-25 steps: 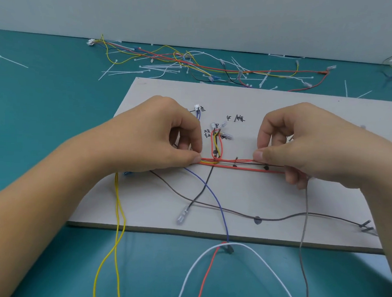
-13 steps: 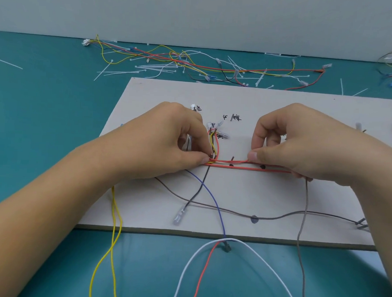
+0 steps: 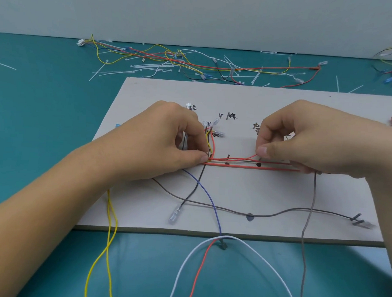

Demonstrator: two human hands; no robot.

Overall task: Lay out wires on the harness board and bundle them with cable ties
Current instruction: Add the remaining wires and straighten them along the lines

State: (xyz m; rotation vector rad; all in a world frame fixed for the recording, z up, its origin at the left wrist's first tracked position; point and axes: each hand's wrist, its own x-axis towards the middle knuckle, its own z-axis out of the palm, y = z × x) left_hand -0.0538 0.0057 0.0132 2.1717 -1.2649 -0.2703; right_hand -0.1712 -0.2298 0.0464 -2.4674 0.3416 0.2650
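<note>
Left hand (image 3: pixel 158 146) & right hand (image 3: pixel 304 140) both pinching red wires (image 3: pixel 241 166) on board (image 3: pixel 267 190).
Head view: run lies L-R between hands, mid-board; left nips it at the bend, right nips one strand lifted off the run. Palms down, fingers curled. Ties (image 3: pixel 117 72) loose on far worktop (image 3: pixel 44 122), beyond board.

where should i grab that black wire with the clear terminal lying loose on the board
Take the clear terminal at the free end of the black wire, pinching its sides from above, coming from the near edge of the harness board. It lies flat and bare there; higher up a dark grey wire crosses it.
</note>
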